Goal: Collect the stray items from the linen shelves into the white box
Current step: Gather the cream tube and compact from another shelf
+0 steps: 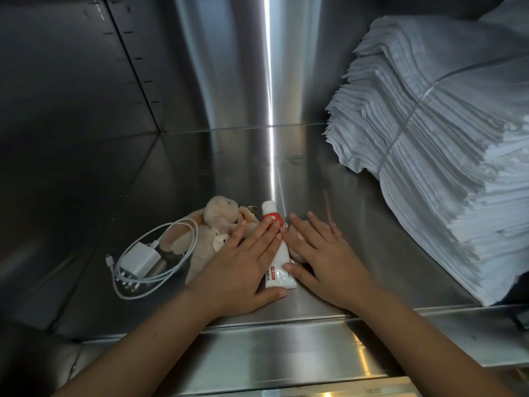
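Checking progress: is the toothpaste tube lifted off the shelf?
No: the toothpaste tube lies flat on the steel shelf, with the left hand and right hand flat against it.

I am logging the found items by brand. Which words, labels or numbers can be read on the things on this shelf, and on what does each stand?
Nothing can be read with certainty.
Tube, red band: white marks, too blurred to read.
Tube, lower end: small red and green print, too small to read.
Charger, plush rabbit: no text shows.
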Tool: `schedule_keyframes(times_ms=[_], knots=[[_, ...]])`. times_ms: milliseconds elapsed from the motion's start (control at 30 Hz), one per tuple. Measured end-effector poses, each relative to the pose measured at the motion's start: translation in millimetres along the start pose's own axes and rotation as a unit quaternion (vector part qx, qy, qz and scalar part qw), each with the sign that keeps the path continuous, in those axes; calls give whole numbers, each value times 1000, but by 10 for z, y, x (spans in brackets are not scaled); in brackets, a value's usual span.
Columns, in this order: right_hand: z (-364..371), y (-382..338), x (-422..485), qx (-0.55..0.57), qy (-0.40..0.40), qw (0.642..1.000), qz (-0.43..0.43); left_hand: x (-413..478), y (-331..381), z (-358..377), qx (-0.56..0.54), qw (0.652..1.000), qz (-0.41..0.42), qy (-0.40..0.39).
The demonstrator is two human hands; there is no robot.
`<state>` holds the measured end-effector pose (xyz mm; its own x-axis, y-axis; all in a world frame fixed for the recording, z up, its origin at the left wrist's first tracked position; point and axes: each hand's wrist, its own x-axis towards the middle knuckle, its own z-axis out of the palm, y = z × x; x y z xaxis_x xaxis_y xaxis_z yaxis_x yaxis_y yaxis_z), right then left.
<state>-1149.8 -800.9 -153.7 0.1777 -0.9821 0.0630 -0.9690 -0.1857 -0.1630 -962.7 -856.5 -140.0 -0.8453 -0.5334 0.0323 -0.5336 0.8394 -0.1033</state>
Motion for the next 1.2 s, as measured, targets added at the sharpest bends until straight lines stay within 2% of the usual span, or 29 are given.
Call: schedule_keyframes(times_ms=[333,600,800,967,1067,1200], knots=[[54,-155,180,4,6,1000,-15,-113,-161,14,3,999,-35,6],[-1,-201,151,10,8,1000,5,-123,-108,9,0,998,-64,7],[-121,-162,-113,28,52,996,66,-103,138,-63,-57,995,-77,22],[-221,-159,-444,33,112,989,90,-61,458,-174,-26,996,-56,72],[-232,-143,-670,18,155,982,107,-77,670,-145,-65,994,-62,60],[-261,-126,-958,2,173,975,138,-80,955,-197,-78,992,-70,67]])
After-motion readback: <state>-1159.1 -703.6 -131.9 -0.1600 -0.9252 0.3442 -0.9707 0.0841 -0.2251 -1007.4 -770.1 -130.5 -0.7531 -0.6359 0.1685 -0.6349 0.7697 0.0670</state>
